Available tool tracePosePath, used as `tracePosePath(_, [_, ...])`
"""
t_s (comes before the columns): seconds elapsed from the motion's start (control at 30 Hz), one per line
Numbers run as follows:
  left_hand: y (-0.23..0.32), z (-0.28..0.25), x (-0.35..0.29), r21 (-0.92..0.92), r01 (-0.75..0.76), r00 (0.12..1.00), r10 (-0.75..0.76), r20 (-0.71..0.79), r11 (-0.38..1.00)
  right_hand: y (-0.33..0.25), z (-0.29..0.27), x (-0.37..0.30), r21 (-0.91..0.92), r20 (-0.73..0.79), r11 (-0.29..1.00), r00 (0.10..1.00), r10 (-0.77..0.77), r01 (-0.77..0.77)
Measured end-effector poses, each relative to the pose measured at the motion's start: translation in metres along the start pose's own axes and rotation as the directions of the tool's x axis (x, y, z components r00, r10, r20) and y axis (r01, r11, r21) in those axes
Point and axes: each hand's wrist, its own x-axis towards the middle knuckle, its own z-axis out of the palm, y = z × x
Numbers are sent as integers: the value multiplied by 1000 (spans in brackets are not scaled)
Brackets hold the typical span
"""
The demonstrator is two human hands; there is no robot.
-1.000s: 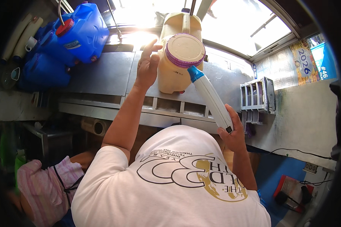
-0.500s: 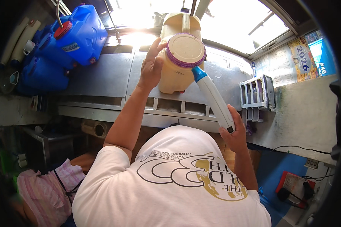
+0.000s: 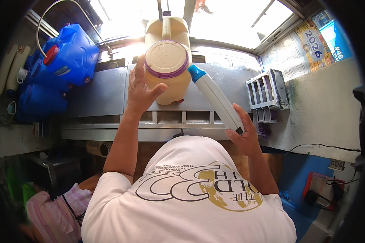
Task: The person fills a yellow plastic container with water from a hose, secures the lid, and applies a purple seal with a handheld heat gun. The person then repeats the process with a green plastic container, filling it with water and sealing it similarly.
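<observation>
A large cream water jug (image 3: 172,87) stands on the metal counter. Its round cream lid (image 3: 167,56) has a purple band around its rim, and a handle and tap show on the body. My left hand (image 3: 141,89) is open beside the jug's left side, fingers pointing up along the lid and thumb spread; whether it touches the jug I cannot tell. My right hand (image 3: 245,131) grips the lower end of a long white handheld tool with a blue nozzle (image 3: 215,97). The tool slants up and left, its blue end close to the right of the lid's purple band.
Blue water containers (image 3: 71,54), one with a red cap, stand at the left. A grey plastic rack (image 3: 267,93) is by the right wall. A person in a pink-and-white garment (image 3: 56,214) is at lower left. A cable (image 3: 324,157) hangs along the right wall.
In the picture the jug and both hands sit further left, along with the whole scene. My left thumb has spread out from the lid's edge. The tool's blue end stays by the purple band.
</observation>
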Motion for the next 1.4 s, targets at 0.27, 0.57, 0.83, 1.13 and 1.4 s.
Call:
tracePosePath(0.27, [-33, -13, 32, -405, 127, 991, -94, 99, 906, 97, -160, 13, 769, -189, 637, 937, 294, -45])
tracePosePath(0.57, [-2, -4, 23, -89, 246, 967, -238, 90, 965, 202, -293, 11, 693, -319, 717, 860, 399, -75])
tracePosePath(0.83, [10, 5, 17, 120, 115, 993, -118, 19, 986, 321, -359, 18, 253, -687, 878, 563, 459, -407])
tracePosePath(1.13, [29, 17, 16, 338, 49, 999, -47, -13, 940, 223, -255, 97, -492, -635, 822, 764, -112, -288])
tracePosePath(1.4, [-30, -58, 11, 240, 344, 920, -275, -279, 908, 65, -29, 227, -185, -21, 911, 925, -378, 368])
